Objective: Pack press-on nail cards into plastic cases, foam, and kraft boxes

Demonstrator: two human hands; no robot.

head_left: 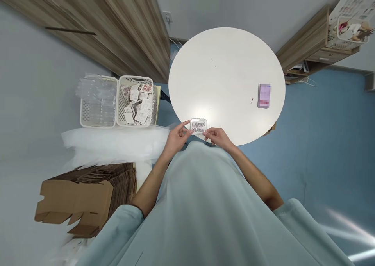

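The clear case [198, 120] is positioned at the near edge of the round white desk [225, 66], between the two hands. The case is small, transparent and rectangular, with rounded corners and a wider-than-deep outline. Its contents are two rows of small, rounded, glossy pieces [196, 129], silvery to mauve-grey in tone; finer detail is too small to read. Contact between case and desk cannot be determined. The left hand [176, 140] grips the left side, index finger extended to the upper corner, thumb at the lower edge. The right hand [219, 138] pinches the lower right corner between thumb and fingers, partly curled.
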